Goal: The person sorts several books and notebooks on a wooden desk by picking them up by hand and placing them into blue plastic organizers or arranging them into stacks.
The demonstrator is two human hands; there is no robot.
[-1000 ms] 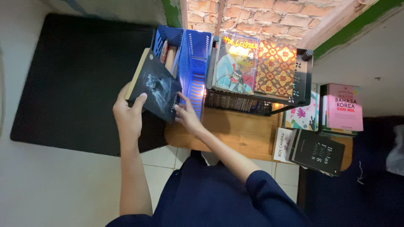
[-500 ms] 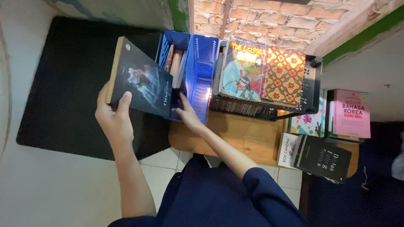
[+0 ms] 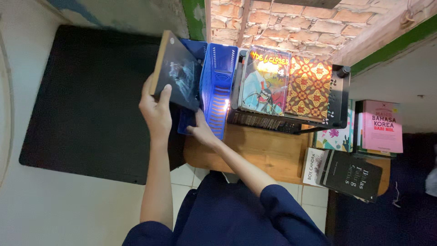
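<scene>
Keep left hand point(image 3: 156, 114) clamped on the dark book point(image 3: 177, 82) above the blue file box point(image 3: 214, 86) at the desk's left edge, right hand point(image 3: 200, 130) steadying the box, lowering spine-first.

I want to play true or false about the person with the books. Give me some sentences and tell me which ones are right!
1. The left hand holds a dark book. True.
2. The right hand is on the pink book. False: it rests at the blue plastic holder; the pink book lies far off, untouched.
3. A comic book lies on top of the black rack. True.
4. The wall behind is smooth and white. False: it is a brick wall.
5. The low table is wooden. True.
</scene>
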